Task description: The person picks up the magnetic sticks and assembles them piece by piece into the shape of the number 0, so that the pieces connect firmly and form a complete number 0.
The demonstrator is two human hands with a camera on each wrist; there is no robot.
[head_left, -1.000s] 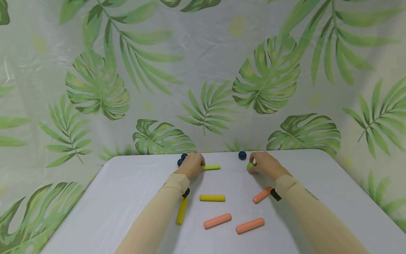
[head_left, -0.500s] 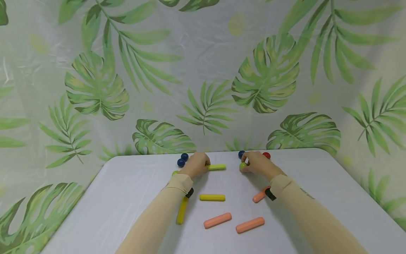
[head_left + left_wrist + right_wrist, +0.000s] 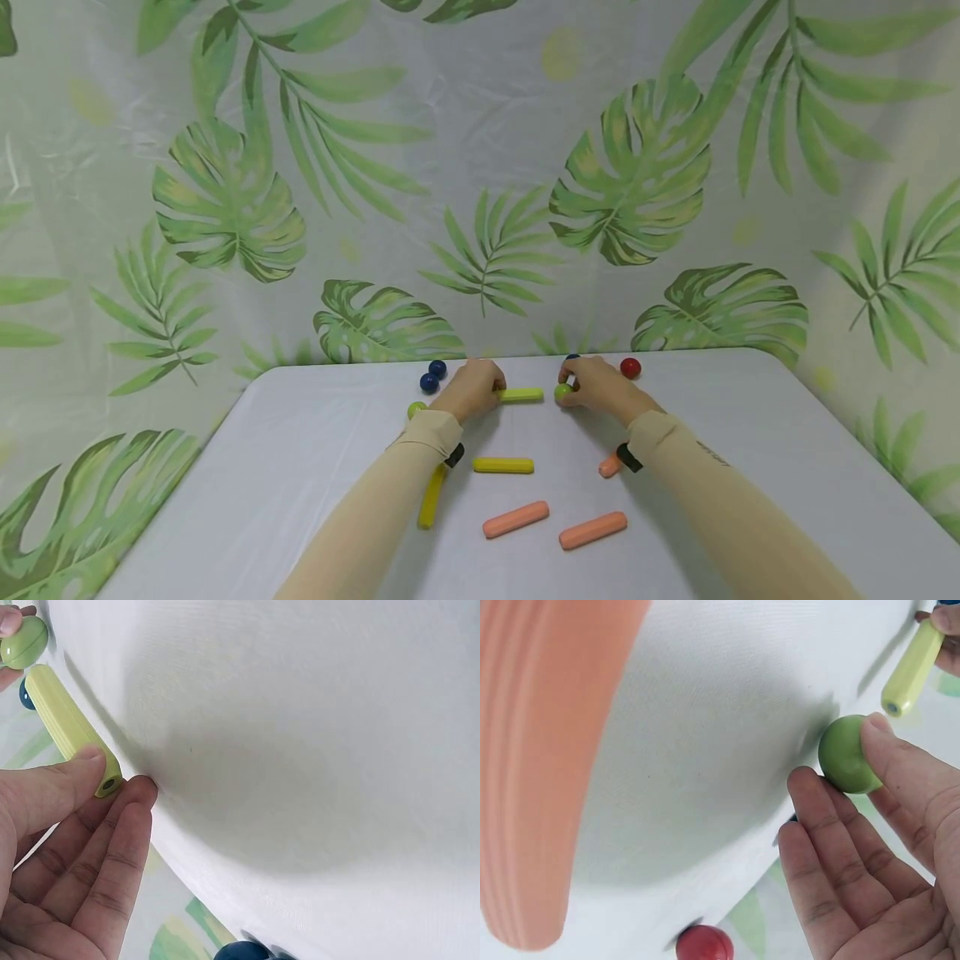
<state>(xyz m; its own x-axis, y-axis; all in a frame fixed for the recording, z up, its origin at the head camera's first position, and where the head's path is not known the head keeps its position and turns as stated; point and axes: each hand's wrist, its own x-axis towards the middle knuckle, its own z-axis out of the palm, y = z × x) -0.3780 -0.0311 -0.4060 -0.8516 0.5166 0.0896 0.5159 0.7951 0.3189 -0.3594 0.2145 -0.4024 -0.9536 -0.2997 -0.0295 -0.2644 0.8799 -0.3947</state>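
My left hand (image 3: pixel 472 390) pinches one end of a ridged yellow-green stick (image 3: pixel 522 394) between thumb and fingers. In the left wrist view a dark hole shows in the held end of the stick (image 3: pixel 71 716). Across a small gap, my right hand (image 3: pixel 603 388) pinches a green ball (image 3: pixel 564 392) with thumb and fingertips. From the right wrist, the ball (image 3: pixel 847 754) sits close to the stick's free end (image 3: pixel 915 671), both low over the white table. The right hand's outer fingers (image 3: pixel 802 862) extend past the ball.
Two dark blue balls (image 3: pixel 430 383) and a green ball (image 3: pixel 417 409) lie left. Beyond the right hand are a red ball (image 3: pixel 631 367) and a partly hidden blue ball (image 3: pixel 573 357). Nearer are yellow sticks (image 3: pixel 503 465) and orange sticks (image 3: pixel 516 519), one partly under the right wrist.
The right hand has moved left with the green ball, uncovering the red ball. My left hand has shifted slightly right with the stick, so the gap between ball and stick has narrowed.
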